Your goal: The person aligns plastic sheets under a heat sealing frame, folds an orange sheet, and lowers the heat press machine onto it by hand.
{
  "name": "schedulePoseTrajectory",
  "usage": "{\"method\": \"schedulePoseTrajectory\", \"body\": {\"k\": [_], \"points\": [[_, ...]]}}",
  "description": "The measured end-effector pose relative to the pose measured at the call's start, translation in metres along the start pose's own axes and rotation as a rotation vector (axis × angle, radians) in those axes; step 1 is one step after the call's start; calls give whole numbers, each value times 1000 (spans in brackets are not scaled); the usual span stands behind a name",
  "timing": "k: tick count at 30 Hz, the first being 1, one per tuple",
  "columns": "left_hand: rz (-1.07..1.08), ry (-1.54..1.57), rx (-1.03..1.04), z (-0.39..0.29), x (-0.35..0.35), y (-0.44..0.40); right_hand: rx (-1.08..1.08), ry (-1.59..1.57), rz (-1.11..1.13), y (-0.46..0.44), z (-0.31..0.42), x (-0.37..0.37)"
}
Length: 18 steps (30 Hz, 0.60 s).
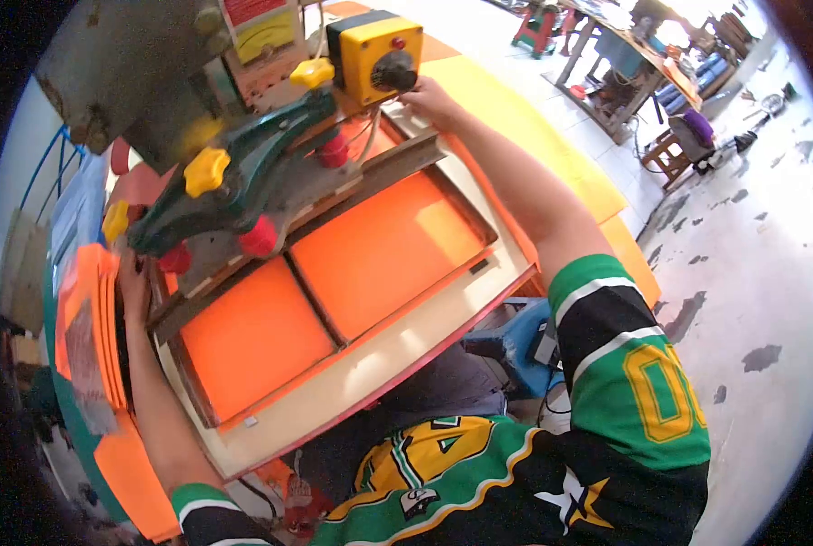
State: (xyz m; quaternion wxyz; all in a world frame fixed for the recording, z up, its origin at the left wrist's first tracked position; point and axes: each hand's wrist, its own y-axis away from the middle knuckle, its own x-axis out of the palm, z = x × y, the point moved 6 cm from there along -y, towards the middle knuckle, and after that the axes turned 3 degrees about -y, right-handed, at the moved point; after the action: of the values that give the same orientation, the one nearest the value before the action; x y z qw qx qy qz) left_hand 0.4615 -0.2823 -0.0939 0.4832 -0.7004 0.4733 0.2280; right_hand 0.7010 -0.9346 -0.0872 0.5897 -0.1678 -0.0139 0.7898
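A cream board (379, 382) holds a dark metal frame (338, 344) with two openings, and orange sheet material (388, 250) shows through both. Across the frame's far side lies a dark metal bar (370, 182), beneath a green machine head (233, 173) with yellow knobs. My left hand (133, 278) is at the bar's left end, beside the machine; its fingers are mostly hidden. Over at the far right corner of the board, my right hand (431, 98) is just below a yellow control box (379, 59), its fingertips bent and partly hidden at the edge.
Orange sheets (97, 337) are stacked at the left. Yellow material (525, 127) lies beyond my right arm. A blue stool (515, 337) stands below the board's right side. Farther right are a cluttered workbench (643, 50) and a small wooden stool (670, 156).
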Motion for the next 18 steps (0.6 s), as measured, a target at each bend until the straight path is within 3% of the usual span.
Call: {"method": "schedulePoseTrajectory", "body": {"k": [12, 18], "points": [[-14, 118, 7, 24, 7, -2, 3, -167, -79, 10, 11, 0], [186, -42, -221, 40, 5, -1, 29, -202, -65, 17, 18, 0]]}}
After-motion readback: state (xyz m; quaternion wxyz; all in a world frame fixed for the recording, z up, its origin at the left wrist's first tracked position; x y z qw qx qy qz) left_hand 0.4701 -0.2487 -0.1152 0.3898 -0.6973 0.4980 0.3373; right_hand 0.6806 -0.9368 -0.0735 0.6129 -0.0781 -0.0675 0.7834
